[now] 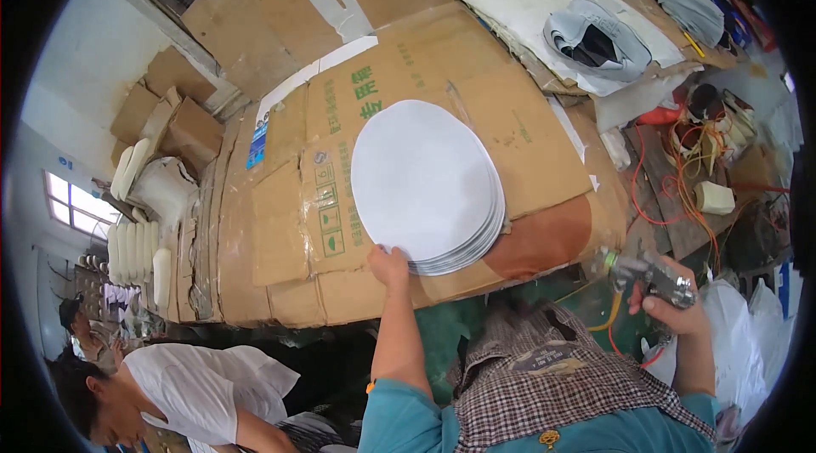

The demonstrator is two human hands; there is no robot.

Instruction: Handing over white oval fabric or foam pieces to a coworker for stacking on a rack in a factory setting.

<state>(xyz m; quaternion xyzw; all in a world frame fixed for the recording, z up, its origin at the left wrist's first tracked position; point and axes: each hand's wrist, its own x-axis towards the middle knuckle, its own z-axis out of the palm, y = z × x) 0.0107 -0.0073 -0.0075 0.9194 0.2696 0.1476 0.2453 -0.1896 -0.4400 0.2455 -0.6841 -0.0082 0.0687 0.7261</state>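
A stack of white oval sheets lies on the cardboard-covered table in front of me, its layers fanned out along the right and lower edges. My left hand pinches the near left rim of the stack; how many sheets are between its fingers is hidden. Off the table's right front corner, my right hand is closed round a metal spray gun with a small green part at its front end. A yellowish hose hangs below the gun.
Cardboard covers the table, with a brown patch at its near right. A grey-white rolled bundle sits on the back-right surface. Tangled orange cords lie to the right. A person in a white shirt bends at lower left.
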